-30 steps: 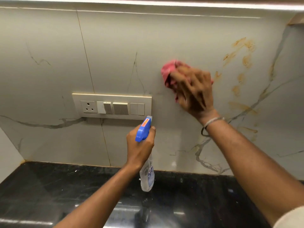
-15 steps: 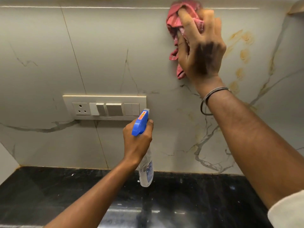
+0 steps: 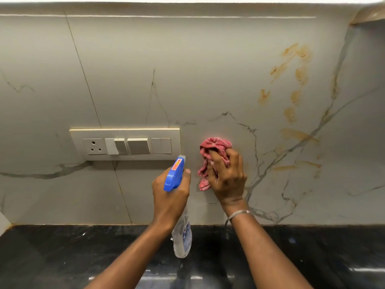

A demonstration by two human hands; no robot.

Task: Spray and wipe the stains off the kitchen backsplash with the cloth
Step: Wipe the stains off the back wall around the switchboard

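My right hand (image 3: 227, 176) grips a crumpled pink cloth (image 3: 212, 149) and presses it against the pale marble backsplash (image 3: 187, 69), just right of the switch plate. My left hand (image 3: 169, 195) holds a clear spray bottle (image 3: 183, 238) by its blue trigger head (image 3: 175, 174), upright, close to the wall and just left of the cloth. Orange-brown stains (image 3: 298, 74) spread over the backsplash up and to the right of the cloth, with more streaks (image 3: 298, 134) lower on the right.
A cream switch plate (image 3: 125, 132) with a socket and several switches is set into the wall at left. A black stone countertop (image 3: 62, 253) runs below the backsplash. A cabinet underside with a light strip (image 3: 187, 0) caps the top.
My right hand has swept the cloth down from the top of the backsplash to beside the switch plate. The left hand with the bottle has stayed in place.
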